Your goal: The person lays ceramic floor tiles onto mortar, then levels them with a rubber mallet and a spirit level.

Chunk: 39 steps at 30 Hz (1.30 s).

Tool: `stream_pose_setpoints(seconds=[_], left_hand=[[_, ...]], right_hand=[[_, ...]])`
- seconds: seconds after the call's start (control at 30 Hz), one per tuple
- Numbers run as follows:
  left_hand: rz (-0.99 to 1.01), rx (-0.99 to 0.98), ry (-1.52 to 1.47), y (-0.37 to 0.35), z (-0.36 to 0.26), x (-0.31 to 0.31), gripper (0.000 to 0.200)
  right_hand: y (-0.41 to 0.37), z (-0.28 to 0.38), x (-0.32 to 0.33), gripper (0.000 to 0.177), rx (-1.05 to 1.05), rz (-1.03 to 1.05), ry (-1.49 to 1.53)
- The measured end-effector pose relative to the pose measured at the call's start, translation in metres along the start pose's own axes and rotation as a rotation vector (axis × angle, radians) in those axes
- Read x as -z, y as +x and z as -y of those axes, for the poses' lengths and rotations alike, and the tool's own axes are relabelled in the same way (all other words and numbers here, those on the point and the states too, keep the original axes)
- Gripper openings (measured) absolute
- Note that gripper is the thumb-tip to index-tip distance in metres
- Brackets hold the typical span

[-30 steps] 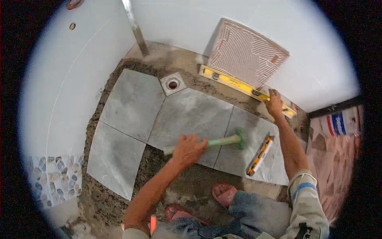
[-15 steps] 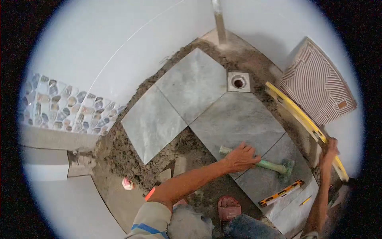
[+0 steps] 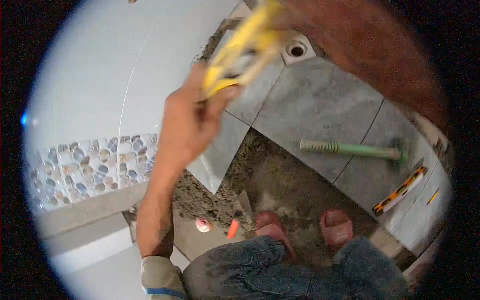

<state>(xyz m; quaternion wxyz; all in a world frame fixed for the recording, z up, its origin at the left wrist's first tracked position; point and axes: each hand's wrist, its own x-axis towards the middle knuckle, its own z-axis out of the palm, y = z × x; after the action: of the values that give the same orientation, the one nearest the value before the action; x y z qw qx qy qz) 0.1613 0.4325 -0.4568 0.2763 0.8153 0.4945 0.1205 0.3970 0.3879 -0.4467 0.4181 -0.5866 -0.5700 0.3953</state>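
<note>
My left hand point(image 3: 192, 117) is raised in front of the white wall and is shut on the lower end of a long yellow spirit level point(image 3: 247, 42), which is blurred and slants up to the right. My right arm point(image 3: 370, 47) crosses the top right as a brown blur. Its hand meets the level's upper end near the top edge, and the fingers cannot be made out. A green-handled rubber mallet point(image 3: 350, 148) lies loose on the grey floor tiles point(image 3: 320, 105), with neither hand on it.
A floor drain point(image 3: 296, 49) sits at the tiles' far corner. A short orange level point(image 3: 400, 190) and a pencil point(image 3: 433, 196) lie on the right tile. My feet in pink sandals point(image 3: 337, 225) stand on bare mortar point(image 3: 280, 175). A trowel point(image 3: 243, 205) lies nearby. A pebble mosaic band point(image 3: 95, 170) runs along the left wall.
My left hand let go of the mallet, which now lies on the tiles, and rose to grip the yellow level. The level left the wall and swung up across the view.
</note>
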Motion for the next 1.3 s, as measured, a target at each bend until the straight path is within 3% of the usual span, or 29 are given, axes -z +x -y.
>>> stream_pose_setpoints(seconds=[0.07, 0.13, 0.17, 0.2, 0.23, 0.27, 0.3, 0.37, 0.4, 0.6, 0.63, 0.7, 0.77, 0.83, 0.9, 0.93, 0.97, 1.03, 1.07, 1.13, 1.3], left_hand=[[-0.033, 0.1, 0.012, -0.003, 0.062, 0.003, 0.022], [-0.03, 0.196, -0.009, -0.013, 0.135, -0.003, 0.026], [-0.085, 0.034, 0.101, -0.017, 0.177, -0.012, 0.029], [-0.058, 0.225, 0.061, -0.02, 0.203, -0.022, 0.025], [-0.03, 0.226, 0.048, -0.019, 0.224, -0.033, 0.025], [-0.023, 0.204, 0.138, -0.022, 0.246, -0.043, 0.024], [-0.012, 0.191, 0.234, -0.03, 0.263, -0.05, 0.022], [0.036, 0.235, 0.345, -0.031, 0.268, -0.065, 0.021], [0.011, 0.253, 0.296, -0.029, 0.272, -0.07, 0.022], [0.051, 0.152, 0.327, -0.019, 0.282, -0.073, 0.028], [0.036, 0.146, 0.33, -0.018, 0.282, -0.076, 0.028], [0.047, 0.144, 0.347, -0.021, 0.278, -0.078, 0.028], [0.02, 0.199, 0.47, -0.019, 0.272, -0.083, 0.026], [0.038, 0.211, 0.396, -0.019, 0.277, -0.079, 0.025], [0.046, 0.059, 0.317, -0.018, 0.28, -0.077, 0.033], [0.096, 0.185, 0.312, -0.022, 0.279, -0.073, 0.06], [0.106, 0.184, 0.324, -0.023, 0.275, -0.073, 0.06], [0.018, -0.213, 0.44, -0.026, 0.265, -0.077, 0.086], [0.032, -0.214, 0.447, -0.028, 0.26, -0.075, 0.086], [0.004, -0.13, 0.996, -0.032, 0.231, -0.072, 0.095], [-0.068, -0.351, 0.631, 0.008, 0.24, -0.057, 0.078]], right_hand=[[-0.024, -0.02, -0.001, 0.025, 0.261, 0.08, -0.328], [-0.065, -0.046, -0.006, 0.031, 0.508, 0.139, -0.674], [-0.089, -0.061, -0.008, 0.036, 0.619, 0.18, -0.87], [-0.126, -0.076, -0.014, 0.031, 0.221, 0.533, -0.657], [-0.171, -0.101, -0.021, 0.028, -0.065, 0.834, -0.672], [-0.221, -0.124, -0.03, 0.029, -0.226, 0.964, -0.571], [-0.28, -0.146, -0.04, 0.03, -0.585, 1.338, -0.684], [-0.296, -0.122, -0.061, 0.032, -0.959, 1.317, -0.443], [-0.299, -0.132, -0.076, 0.032, -0.956, 1.33, -0.411], [-0.35, -0.198, -0.215, 0.032, -0.343, -0.118, -0.834], [-0.347, -0.202, -0.214, 0.032, -0.364, -0.119, -0.821], [-0.337, -0.21, -0.207, 0.023, -0.605, -0.149, -0.492], [-0.352, -0.215, -0.214, 0.024, -0.625, -0.109, -0.512], [-0.354, -0.218, -0.211, 0.03, -0.625, -0.071, -0.539], [-0.349, -0.212, -0.2, 0.033, -0.406, -0.039, -0.757], [-0.353, -0.215, -0.204, 0.033, -0.412, -0.04, -0.744], [-0.36, -0.22, -0.209, 0.036, -0.505, -0.098, -0.704], [-0.366, -0.222, -0.212, 0.039, -0.609, -0.148, -0.646], [-0.367, -0.223, -0.211, 0.039, -0.614, -0.12, -0.625], [-0.368, -0.224, -0.209, 0.039, -0.619, -0.062, -0.582], [-0.37, -0.225, -0.203, 0.039, -0.604, 0.062, -0.477]])
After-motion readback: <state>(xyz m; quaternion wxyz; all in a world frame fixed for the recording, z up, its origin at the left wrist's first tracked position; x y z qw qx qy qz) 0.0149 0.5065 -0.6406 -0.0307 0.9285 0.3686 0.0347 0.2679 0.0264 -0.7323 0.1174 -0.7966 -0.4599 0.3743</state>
